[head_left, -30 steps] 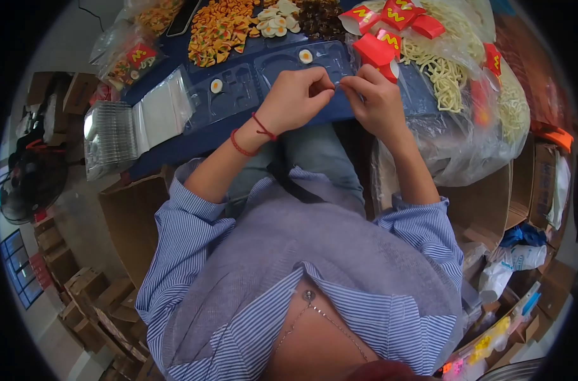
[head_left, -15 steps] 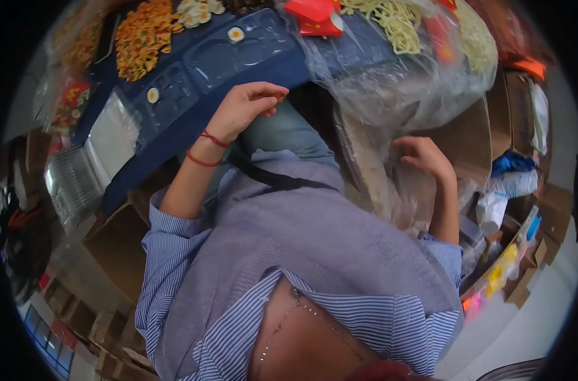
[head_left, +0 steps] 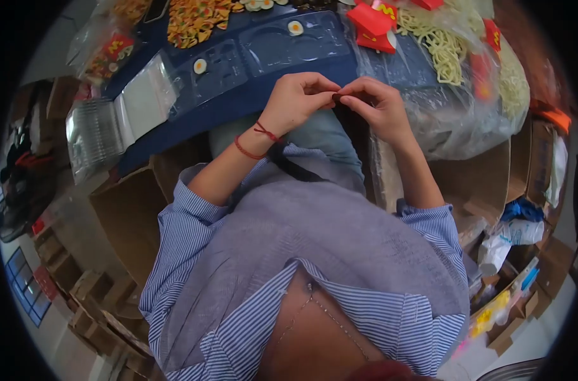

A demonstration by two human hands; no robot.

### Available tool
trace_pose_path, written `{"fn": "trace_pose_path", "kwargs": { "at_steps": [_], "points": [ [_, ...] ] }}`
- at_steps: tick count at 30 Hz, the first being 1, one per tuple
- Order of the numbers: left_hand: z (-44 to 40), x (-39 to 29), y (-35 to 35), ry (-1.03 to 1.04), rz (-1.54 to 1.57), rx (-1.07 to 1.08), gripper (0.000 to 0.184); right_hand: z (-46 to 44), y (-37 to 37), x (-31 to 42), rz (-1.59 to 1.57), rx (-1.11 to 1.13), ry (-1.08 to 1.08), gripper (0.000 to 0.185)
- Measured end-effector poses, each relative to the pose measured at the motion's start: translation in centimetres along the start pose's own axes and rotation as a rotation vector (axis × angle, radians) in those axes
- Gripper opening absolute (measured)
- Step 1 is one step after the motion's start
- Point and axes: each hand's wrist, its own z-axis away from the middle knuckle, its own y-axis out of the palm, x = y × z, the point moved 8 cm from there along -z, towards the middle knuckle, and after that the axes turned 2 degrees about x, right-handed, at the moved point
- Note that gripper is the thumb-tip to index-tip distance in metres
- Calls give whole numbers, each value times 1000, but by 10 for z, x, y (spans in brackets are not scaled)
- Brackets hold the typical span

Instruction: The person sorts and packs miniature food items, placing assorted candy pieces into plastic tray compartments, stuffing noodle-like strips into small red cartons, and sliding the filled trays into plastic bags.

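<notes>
- Head view: a small dark piece [head_left: 337,98] is held up between the left hand [head_left: 300,96] and the right hand [head_left: 380,106], just off the near edge of the table [head_left: 206,113].
- Each grip is pinched on it, thumb against forefinger; the fingers hide most of its shape.
- It is probably very light and easily dropped; stiff or soft, slippery or fragile, I cannot tell.
- Opposite edges seem the best hold, using fingertips and gentle pressure.
</notes>
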Motion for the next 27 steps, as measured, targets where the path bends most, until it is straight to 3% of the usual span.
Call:
{"fn": "trace_pose_path", "kwargs": {
  "at_steps": [3,6,8,10,13,15,16,17,19,20,22,27],
  "points": [
    [9,-4,-23,20,16,-69,18,-18,17,19,264,55,-135,12],
    [14,-6,-33,21,5,-104,18,-28,25,25,310,1,-225,13],
    [12,-7,-35,33,-12,-120,18,-32,30,19,300,6,-220,13],
    [8,-8,-35,77,-222,-137,19,-33,29,13,299,2,-212,13],
    [-7,6,-37,33,-6,-37,21,-36,21,1,154,22,-156,14],
    [-20,0,-38,72,-29,-71,24,-38,9,-5,50,-58,-173,13],
    [-25,-5,-40,106,-56,-105,26,-44,7,-7,51,-55,-172,13],
    [-35,-4,-41,108,-53,-106,26,-51,-4,-9,180,-189,-191,14],
    [-39,-41,-40,629,-845,-320,31,-66,-16,-20,394,-356,-184,12],
    [-48,-35,-43,631,-844,-323,31,-72,-14,-30,396,-354,-187,12],
    [-63,-16,-39,612,-999,-254,32,-78,-3,-38,691,-358,-281,13],
    [-59,-10,-33,705,-1104,-258,30,-66,2,-38,735,-366,-407,19]
  ]
}}
